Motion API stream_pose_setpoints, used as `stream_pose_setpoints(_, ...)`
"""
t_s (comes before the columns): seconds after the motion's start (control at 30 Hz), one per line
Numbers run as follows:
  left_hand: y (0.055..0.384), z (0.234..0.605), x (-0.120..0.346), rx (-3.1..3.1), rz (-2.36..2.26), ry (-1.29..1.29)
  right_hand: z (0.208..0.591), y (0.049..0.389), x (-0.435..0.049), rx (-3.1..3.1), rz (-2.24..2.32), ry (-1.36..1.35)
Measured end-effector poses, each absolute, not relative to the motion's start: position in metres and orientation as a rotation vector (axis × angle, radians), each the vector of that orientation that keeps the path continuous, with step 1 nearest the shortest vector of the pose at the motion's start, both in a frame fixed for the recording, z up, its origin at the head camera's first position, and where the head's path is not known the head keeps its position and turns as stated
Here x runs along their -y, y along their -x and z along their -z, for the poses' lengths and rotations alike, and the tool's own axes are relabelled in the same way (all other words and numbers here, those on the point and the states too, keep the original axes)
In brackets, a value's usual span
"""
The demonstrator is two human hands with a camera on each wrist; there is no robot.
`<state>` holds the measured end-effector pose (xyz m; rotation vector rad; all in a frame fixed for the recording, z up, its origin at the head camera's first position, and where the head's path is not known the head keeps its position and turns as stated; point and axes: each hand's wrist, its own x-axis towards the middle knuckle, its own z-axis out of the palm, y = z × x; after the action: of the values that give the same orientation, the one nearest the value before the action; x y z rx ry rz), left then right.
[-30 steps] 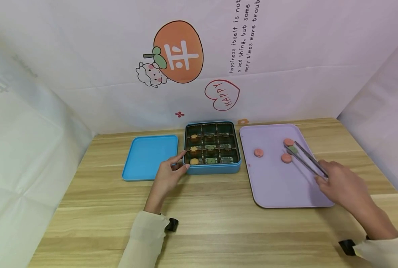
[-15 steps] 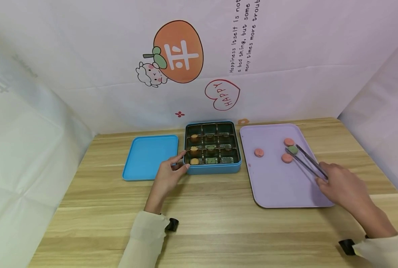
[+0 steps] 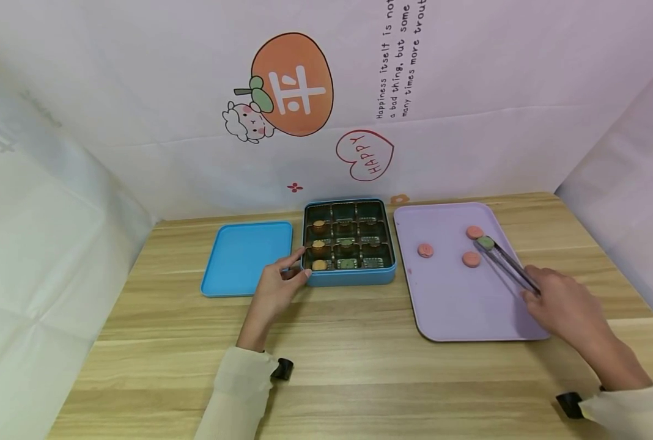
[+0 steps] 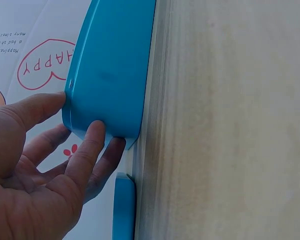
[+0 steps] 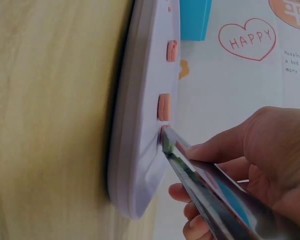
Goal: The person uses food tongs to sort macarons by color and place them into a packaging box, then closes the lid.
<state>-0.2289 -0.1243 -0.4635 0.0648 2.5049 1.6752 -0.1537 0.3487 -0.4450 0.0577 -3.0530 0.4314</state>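
Note:
The right hand (image 3: 563, 302) grips metal tongs (image 3: 510, 267) over the purple tray (image 3: 458, 305). The tong tips pinch a small green macaron (image 3: 486, 242), seen edge-on as a green bit (image 5: 167, 144) in the right wrist view. Three pink macarons lie on the tray: one at left (image 3: 425, 250), one behind (image 3: 474, 232) and one nearer (image 3: 471, 260). The left hand (image 3: 276, 285) touches the near left corner of a blue tin (image 3: 351, 278), its thumb and fingertips against the wall (image 4: 107, 75). In the tin's divided plastic insert sit yellow macarons (image 3: 319, 265) and green macarons (image 3: 346, 263).
A flat blue lid (image 3: 244, 260) lies left of the tin, behind the left hand. The wooden table (image 3: 348, 366) ends at the back against a printed white cloth (image 3: 194, 171). The tin stands between the lid and the purple tray.
The tongs, apart around the green macaron half a second ago, have closed on it. It has shifted slightly right and back, away from the nearer pink one. The left hand stays put.

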Motion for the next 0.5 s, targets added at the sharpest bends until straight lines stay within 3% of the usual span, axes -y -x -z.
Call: stream_pose_setpoints(0.5, 0.228, 0.463, 0.124, -2.515, -1.669, -0.068, 0.434, 0.153, -0.337, 3.022, -0.453, -0.073)
